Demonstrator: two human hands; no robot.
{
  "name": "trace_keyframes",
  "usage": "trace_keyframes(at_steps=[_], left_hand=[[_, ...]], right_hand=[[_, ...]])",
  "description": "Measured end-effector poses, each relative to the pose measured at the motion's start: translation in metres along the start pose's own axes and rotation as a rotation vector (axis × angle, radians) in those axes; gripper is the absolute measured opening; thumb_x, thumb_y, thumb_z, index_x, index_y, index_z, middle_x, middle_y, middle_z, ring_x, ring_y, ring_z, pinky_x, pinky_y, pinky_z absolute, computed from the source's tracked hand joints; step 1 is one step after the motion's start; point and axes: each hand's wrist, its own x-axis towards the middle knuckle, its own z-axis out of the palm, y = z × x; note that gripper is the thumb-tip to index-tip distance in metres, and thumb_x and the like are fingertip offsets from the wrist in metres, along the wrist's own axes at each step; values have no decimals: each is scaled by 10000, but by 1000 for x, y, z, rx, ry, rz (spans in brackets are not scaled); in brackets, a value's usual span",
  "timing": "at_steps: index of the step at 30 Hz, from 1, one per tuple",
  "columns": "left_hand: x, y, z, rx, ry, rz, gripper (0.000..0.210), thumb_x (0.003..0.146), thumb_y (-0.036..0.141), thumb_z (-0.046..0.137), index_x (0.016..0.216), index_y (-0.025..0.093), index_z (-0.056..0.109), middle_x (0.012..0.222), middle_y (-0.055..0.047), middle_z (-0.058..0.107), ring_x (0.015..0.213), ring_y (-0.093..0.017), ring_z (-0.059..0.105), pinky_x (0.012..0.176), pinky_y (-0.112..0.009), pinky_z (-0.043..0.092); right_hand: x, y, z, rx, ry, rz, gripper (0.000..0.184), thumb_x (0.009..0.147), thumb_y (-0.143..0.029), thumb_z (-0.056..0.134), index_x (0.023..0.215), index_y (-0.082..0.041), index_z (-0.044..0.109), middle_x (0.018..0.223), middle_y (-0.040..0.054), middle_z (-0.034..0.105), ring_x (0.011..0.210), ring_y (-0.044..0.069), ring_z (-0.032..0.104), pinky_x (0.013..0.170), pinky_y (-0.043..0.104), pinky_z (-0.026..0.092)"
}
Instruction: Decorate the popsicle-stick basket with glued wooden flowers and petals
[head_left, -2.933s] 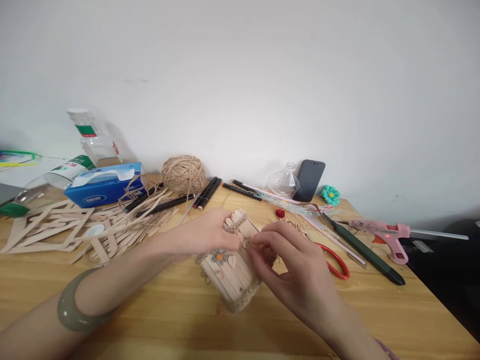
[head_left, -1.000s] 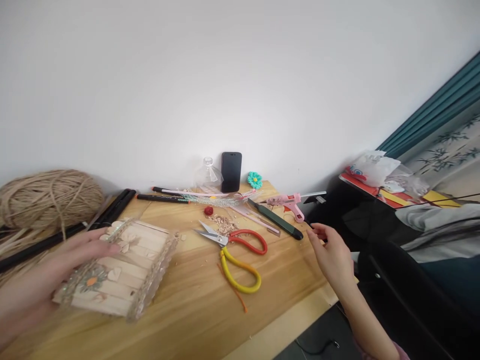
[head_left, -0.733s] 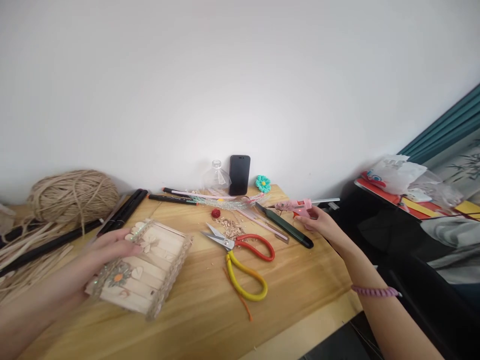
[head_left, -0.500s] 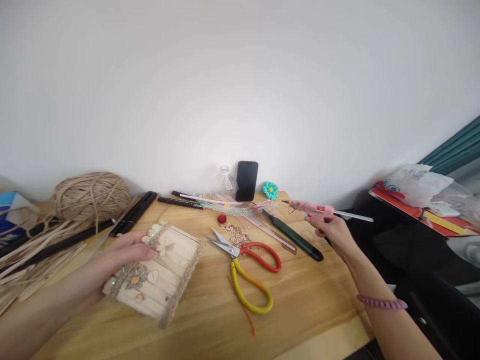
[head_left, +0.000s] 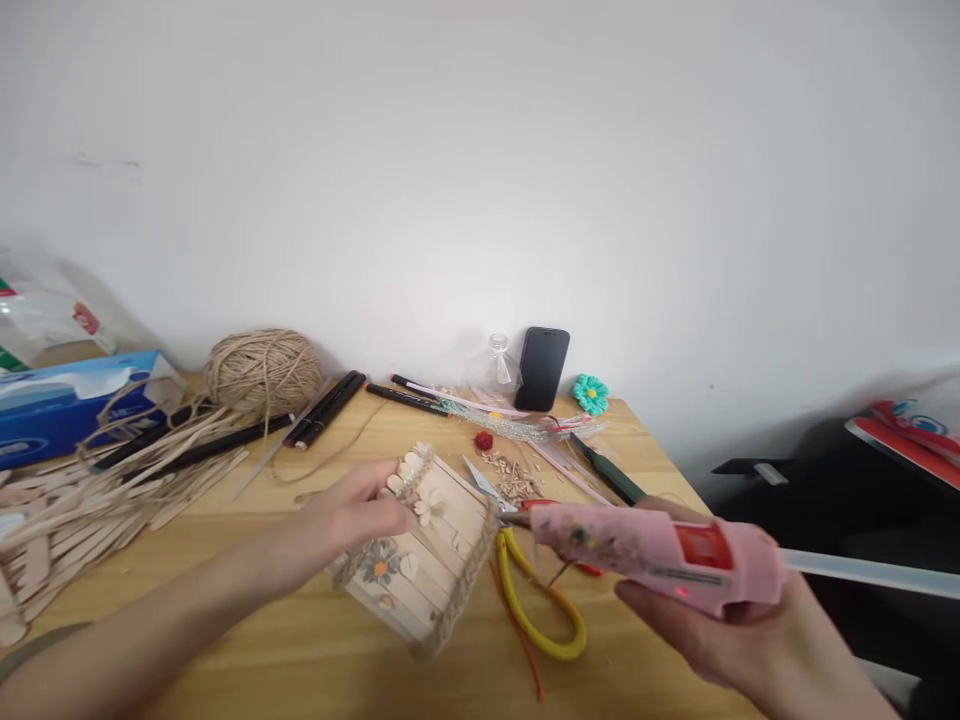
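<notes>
My left hand (head_left: 367,520) grips a small box of wooden craft sticks (head_left: 435,560) by its left side, tilted above the table. Twine trims the box's edges, and a grey flower with an orange centre and pale wooden flowers decorate its face. In my right hand (head_left: 720,640) is a pink glue gun (head_left: 645,550), with a clear glue stick (head_left: 862,570) out of its back. Its nozzle points left, close to the box's twine edge; whether they touch I cannot tell. Scissors (head_left: 577,640) with red and yellow handles lie below, partly hidden by the gun.
Behind stand a phone (head_left: 543,370) and a small clear bottle (head_left: 498,365), near a turquoise flower (head_left: 591,394). A twine ball (head_left: 262,370), black markers (head_left: 326,410), loose craft sticks (head_left: 67,540) and a blue tissue pack (head_left: 75,410) lie left. A green-handled cutter (head_left: 611,470) sits right.
My right hand has brought the glue gun from the back right in toward the box, and it now covers part of the scissors. The view has turned left, showing more of the tissue pack.
</notes>
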Motion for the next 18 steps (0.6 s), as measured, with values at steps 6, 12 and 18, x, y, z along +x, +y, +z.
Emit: trace_keyframes(at_steps=[6,12,18], left_hand=[[-5,7,13,-15,-14,-48,185,656,258,555,814,180,610,747,22,617,752,-175,543,646,-248,399],[-4,8,19,-75,-53,-63,174,675,230,535,810,174,630,731,16,634,741,-172,536,655,-250,397],[-1,5,20,-88,-96,-60,95,689,214,518,737,179,592,742,20,607,760,-163,535,666,-242,402]], right_hand=[[4,-8,20,23,-87,-29,147,727,-300,629,828,-216,694,753,63,698,625,212,657,529,271,551],[11,-11,28,290,-229,109,270,832,-423,514,818,-236,708,736,55,698,689,233,682,566,303,573],[11,-1,33,355,-250,152,359,840,-500,486,953,-244,710,771,51,696,769,235,686,654,306,580]])
